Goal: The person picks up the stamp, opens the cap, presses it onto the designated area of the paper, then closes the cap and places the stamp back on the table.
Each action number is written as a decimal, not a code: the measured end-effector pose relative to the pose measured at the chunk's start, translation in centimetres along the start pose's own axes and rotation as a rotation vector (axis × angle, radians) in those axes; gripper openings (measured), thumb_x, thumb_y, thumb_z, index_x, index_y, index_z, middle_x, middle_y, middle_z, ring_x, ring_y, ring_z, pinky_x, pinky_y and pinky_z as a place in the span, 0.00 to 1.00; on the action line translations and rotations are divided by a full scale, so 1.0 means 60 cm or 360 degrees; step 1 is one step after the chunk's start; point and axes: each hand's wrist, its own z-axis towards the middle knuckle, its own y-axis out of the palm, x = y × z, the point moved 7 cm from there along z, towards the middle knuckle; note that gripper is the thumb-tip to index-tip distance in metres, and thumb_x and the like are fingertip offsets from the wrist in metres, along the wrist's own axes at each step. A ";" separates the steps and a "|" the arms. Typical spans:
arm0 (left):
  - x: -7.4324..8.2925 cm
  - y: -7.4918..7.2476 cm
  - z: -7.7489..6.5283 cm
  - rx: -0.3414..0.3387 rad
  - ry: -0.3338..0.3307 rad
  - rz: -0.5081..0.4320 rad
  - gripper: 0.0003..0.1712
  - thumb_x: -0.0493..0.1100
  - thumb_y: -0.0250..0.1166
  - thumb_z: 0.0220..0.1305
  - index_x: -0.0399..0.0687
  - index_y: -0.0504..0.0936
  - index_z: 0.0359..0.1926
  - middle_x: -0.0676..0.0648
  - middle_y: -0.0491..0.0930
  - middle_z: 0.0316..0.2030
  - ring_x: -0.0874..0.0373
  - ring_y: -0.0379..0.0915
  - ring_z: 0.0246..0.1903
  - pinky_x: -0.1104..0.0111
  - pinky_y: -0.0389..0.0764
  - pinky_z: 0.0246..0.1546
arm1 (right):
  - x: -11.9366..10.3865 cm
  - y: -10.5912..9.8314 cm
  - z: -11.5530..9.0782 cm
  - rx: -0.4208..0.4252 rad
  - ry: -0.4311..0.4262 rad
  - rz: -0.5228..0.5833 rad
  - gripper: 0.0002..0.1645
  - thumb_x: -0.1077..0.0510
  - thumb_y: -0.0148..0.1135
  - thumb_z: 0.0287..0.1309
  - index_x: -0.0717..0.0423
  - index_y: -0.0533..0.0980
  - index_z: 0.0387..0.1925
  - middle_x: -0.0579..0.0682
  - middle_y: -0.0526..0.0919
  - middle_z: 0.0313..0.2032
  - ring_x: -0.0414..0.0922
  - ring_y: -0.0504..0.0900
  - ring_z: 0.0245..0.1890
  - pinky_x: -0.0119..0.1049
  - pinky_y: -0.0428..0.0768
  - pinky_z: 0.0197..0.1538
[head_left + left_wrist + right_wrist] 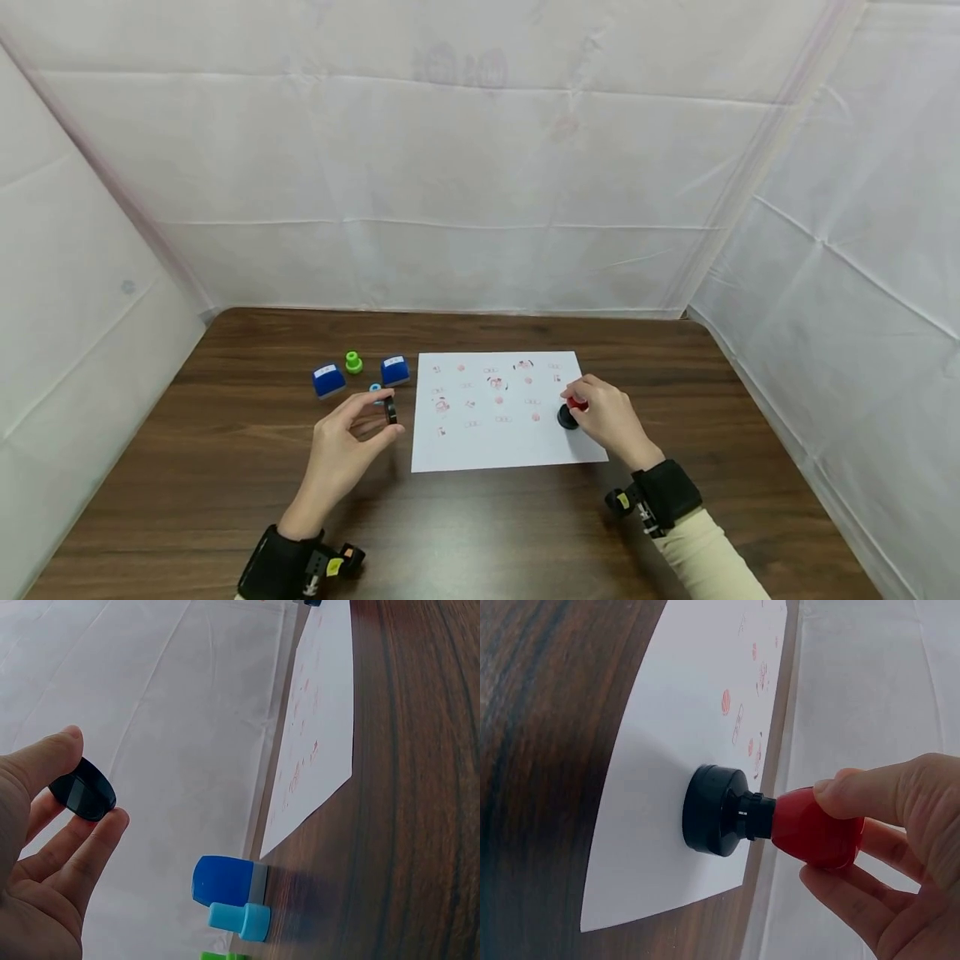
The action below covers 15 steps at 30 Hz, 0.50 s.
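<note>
My right hand grips the red knob of a black-based stamp. Its round base sits on the right part of a white paper sheet that bears rows of small red prints. Between thumb and fingertips, my left hand pinches a round black cap, held up left of the sheet. Beyond that hand are two blue stamps, a light blue stamp and a green stamp. In the head view the left fingers partly hide the light blue one.
The dark wooden table carries the sheet and the stamps. White sheeting rises behind the table and along its left and right sides. Each wrist wears a black band with a small camera.
</note>
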 end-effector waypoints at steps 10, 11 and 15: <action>0.008 0.009 0.007 -0.0012 0.0043 0.0002 0.28 0.33 0.72 0.44 0.48 0.78 0.51 0.48 0.79 0.41 0.55 0.80 0.38 0.77 0.80 0.37 | 0.017 -0.033 0.001 0.0148 0.0047 0.0073 0.13 0.68 0.69 0.43 0.58 0.80 0.35 0.54 0.81 0.36 0.44 0.79 0.30 0.40 0.82 0.32; 0.009 0.011 0.007 -0.0015 0.0051 -0.0005 0.28 0.32 0.72 0.44 0.48 0.78 0.51 0.48 0.79 0.41 0.55 0.81 0.37 0.77 0.80 0.37 | 0.020 -0.040 0.000 0.0202 0.0069 0.0078 0.14 0.68 0.69 0.43 0.58 0.80 0.36 0.54 0.81 0.37 0.44 0.79 0.30 0.40 0.81 0.31; 0.016 0.025 0.009 -0.0045 0.0048 -0.0039 0.28 0.31 0.72 0.44 0.49 0.78 0.50 0.47 0.79 0.43 0.56 0.80 0.38 0.76 0.80 0.37 | 0.030 -0.066 -0.002 0.0361 0.0192 0.0147 0.16 0.67 0.69 0.43 0.58 0.80 0.38 0.55 0.80 0.36 0.45 0.77 0.29 0.38 0.77 0.30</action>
